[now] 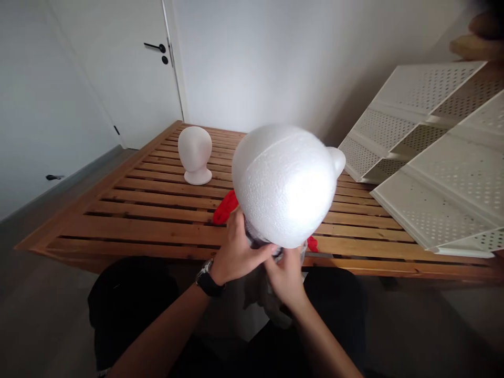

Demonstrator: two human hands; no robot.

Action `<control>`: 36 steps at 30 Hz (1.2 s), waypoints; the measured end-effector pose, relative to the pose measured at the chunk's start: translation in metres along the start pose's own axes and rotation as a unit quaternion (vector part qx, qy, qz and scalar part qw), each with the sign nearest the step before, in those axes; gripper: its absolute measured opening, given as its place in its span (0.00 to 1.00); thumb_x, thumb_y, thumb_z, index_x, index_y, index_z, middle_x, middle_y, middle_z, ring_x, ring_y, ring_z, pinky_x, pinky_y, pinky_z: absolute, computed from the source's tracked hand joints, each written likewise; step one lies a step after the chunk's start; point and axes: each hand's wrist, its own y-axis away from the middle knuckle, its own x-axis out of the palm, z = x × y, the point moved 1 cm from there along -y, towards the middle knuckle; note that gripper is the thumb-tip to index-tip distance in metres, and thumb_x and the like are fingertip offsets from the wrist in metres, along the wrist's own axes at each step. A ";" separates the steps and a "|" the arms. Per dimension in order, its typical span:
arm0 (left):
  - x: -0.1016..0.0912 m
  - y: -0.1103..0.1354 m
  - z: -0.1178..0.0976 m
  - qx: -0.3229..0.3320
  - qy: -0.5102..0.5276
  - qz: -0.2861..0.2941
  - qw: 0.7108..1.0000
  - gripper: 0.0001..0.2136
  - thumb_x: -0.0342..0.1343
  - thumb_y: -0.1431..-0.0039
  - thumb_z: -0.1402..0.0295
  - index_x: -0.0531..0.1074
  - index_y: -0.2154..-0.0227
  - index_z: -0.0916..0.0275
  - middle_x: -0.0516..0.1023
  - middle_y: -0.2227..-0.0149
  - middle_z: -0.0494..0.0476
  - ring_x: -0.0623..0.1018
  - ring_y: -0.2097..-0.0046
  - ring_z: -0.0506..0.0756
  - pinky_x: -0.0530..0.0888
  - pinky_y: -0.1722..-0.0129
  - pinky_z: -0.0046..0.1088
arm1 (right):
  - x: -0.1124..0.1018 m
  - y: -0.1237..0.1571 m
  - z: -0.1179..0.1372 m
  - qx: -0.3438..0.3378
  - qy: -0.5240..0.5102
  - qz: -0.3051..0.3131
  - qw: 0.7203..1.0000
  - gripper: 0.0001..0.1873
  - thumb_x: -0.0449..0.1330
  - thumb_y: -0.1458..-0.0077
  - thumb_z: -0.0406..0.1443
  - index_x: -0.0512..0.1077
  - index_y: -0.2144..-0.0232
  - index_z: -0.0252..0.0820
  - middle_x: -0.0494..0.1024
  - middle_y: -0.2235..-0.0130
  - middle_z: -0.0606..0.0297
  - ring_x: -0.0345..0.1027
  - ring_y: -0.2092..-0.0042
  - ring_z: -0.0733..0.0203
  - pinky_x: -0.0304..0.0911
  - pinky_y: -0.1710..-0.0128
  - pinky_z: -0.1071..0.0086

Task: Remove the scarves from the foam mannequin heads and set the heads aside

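- Nearest to the camera, the person's left hand [236, 252] and right hand [287, 278] meet under a white foam mannequin head [283, 184], at its neck end.
- Both hands close on a grey, thin fabric piece [262, 286] bunched at the base of that head; the left hand, which wears a black wristwatch [208, 281], pinches it from the left, and the right hand grips it from below. The fingers are curled shut around the fabric, not spread.
- The foam mannequin head lies directly above and beyond the grip. Its long axis runs from the neck at the hands up and away toward the crown, tilted toward the camera. The two hands are about equally near to it.
- Just behind the held head, a red item [225, 207] lies on the wooden slatted surface [137, 210]; most of it is hidden.
- Further back, a second foam head [195, 153] stands upright on the slats, well apart from the hands.
- To the right, white perforated panels [433, 152] lean across the slats.
- Farthest off, a white door [126, 63] with a black handle is shut.
- Count: two foam heads, one grey fabric piece, one red item, one wristwatch.
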 end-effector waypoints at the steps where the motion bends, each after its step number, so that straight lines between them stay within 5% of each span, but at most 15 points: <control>1: -0.003 0.004 0.012 -0.025 -0.003 0.005 1.000 0.46 0.72 0.44 0.54 0.54 0.28 0.53 0.63 0.32 0.68 0.64 0.28 0.70 0.63 0.28 0.58 | 0.012 0.008 -0.005 -0.001 0.001 0.022 1.000 0.28 0.59 0.37 0.42 0.69 0.36 0.48 0.69 0.39 0.49 0.53 0.30 0.34 0.51 0.30 0.33; 4: -0.002 0.015 0.052 -0.096 -0.019 0.020 0.995 0.46 0.72 0.47 0.56 0.55 0.29 0.53 0.64 0.33 0.67 0.63 0.28 0.71 0.61 0.28 0.58 | 0.046 0.027 -0.025 0.022 -0.013 0.054 0.998 0.33 0.63 0.40 0.40 0.65 0.34 0.47 0.64 0.36 0.48 0.51 0.30 0.36 0.52 0.29 0.38; 8: 0.016 0.024 0.107 -0.159 -0.056 0.017 0.986 0.50 0.73 0.53 0.58 0.55 0.29 0.57 0.62 0.32 0.71 0.60 0.28 0.75 0.56 0.28 0.61 | 0.077 0.038 -0.056 0.063 -0.037 0.090 0.993 0.27 0.65 0.43 0.37 0.69 0.41 0.45 0.62 0.39 0.49 0.54 0.33 0.38 0.57 0.31 0.40; 15: 0.033 0.019 0.161 -0.159 -0.029 -0.021 0.987 0.46 0.74 0.55 0.55 0.60 0.34 0.57 0.66 0.36 0.68 0.66 0.31 0.70 0.62 0.31 0.54 | 0.083 0.033 -0.073 0.040 -0.022 0.128 0.991 0.37 0.65 0.42 0.35 0.62 0.32 0.45 0.60 0.35 0.49 0.54 0.30 0.42 0.55 0.28 0.47; 19: 0.030 0.012 0.172 -0.141 -0.008 -0.022 0.990 0.46 0.74 0.56 0.56 0.61 0.36 0.61 0.67 0.35 0.71 0.68 0.32 0.71 0.63 0.31 0.53 | 0.067 0.036 -0.090 0.066 0.016 0.093 0.993 0.36 0.64 0.40 0.36 0.61 0.32 0.42 0.64 0.34 0.46 0.59 0.31 0.42 0.58 0.30 0.45; 22: 0.027 0.013 0.176 -0.148 -0.008 -0.011 0.989 0.46 0.74 0.56 0.58 0.60 0.35 0.62 0.66 0.33 0.73 0.67 0.31 0.71 0.63 0.30 0.53 | 0.051 0.043 -0.108 0.100 0.148 0.092 0.980 0.34 0.68 0.46 0.33 0.68 0.37 0.38 0.64 0.31 0.41 0.50 0.26 0.29 0.48 0.29 0.33; 24: 0.026 0.014 0.176 -0.156 -0.009 -0.005 0.988 0.45 0.74 0.56 0.60 0.61 0.35 0.62 0.66 0.33 0.73 0.67 0.31 0.71 0.63 0.30 0.53 | 0.046 0.048 -0.112 0.090 0.206 0.113 0.968 0.23 0.64 0.44 0.29 0.76 0.46 0.40 0.70 0.34 0.43 0.48 0.25 0.27 0.40 0.28 0.30; 27: 0.025 0.014 0.175 -0.164 -0.008 -0.001 0.986 0.44 0.74 0.55 0.60 0.62 0.36 0.62 0.67 0.34 0.71 0.69 0.32 0.70 0.64 0.31 0.51 | 0.047 0.055 -0.106 0.047 0.237 0.145 0.960 0.14 0.56 0.38 0.25 0.79 0.59 0.42 0.80 0.46 0.46 0.61 0.31 0.33 0.50 0.31 0.36; 30: 0.023 0.013 0.173 -0.167 -0.014 0.003 0.986 0.41 0.73 0.54 0.61 0.64 0.38 0.63 0.70 0.36 0.70 0.71 0.34 0.69 0.67 0.32 0.51 | 0.051 0.067 -0.093 0.069 0.237 0.218 0.944 0.13 0.55 0.36 0.28 0.79 0.64 0.43 0.82 0.59 0.50 0.77 0.50 0.41 0.68 0.48 0.50; 33: 0.017 0.017 0.166 -0.165 -0.045 -0.004 0.985 0.37 0.72 0.52 0.62 0.66 0.39 0.62 0.70 0.38 0.69 0.70 0.33 0.70 0.67 0.32 0.52 | 0.046 0.081 -0.086 0.081 0.127 0.368 0.917 0.08 0.63 0.40 0.32 0.81 0.62 0.47 0.83 0.63 0.58 0.79 0.60 0.47 0.68 0.60 0.59; 36: 0.010 0.030 0.153 -0.168 -0.093 -0.041 0.981 0.34 0.69 0.47 0.58 0.67 0.39 0.60 0.69 0.37 0.68 0.66 0.31 0.70 0.64 0.30 0.54 | 0.039 0.083 -0.088 0.056 0.015 0.469 0.882 0.18 0.70 0.47 0.37 0.82 0.52 0.53 0.85 0.59 0.64 0.80 0.60 0.49 0.68 0.62 0.62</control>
